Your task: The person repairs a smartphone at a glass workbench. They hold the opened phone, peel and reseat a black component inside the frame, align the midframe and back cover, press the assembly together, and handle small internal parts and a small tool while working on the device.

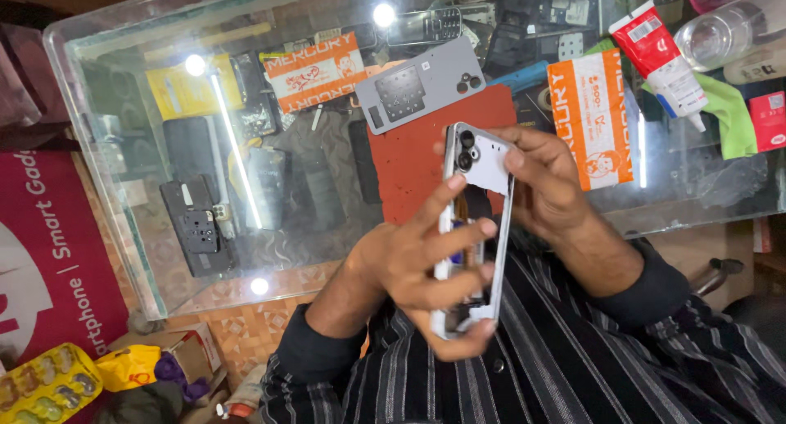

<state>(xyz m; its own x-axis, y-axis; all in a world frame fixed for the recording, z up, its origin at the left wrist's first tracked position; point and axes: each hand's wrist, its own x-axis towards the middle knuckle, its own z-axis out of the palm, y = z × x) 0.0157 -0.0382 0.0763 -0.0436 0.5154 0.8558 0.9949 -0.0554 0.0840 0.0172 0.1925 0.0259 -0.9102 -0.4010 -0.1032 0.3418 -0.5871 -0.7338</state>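
Observation:
Both of my hands hold an opened smartphone body (483,166), a white frame with camera lenses at its top end and exposed inner parts lower down. My left hand (413,264) grips its lower half, fingers across the open side and thumb under the bottom edge. At the upper half, my right hand (548,182) wraps around from the right. The phone's grey back cover (422,88) lies on a red mat (409,166) on the glass counter (123,187) just beyond.
A red-and-white glue tube (659,60), a green cloth (729,113), a clear bottle (720,31) and two orange packets (589,117) (315,72) lie on the counter. A keypad phone (426,24) sits at the back. Phone parts (192,223) show under the glass.

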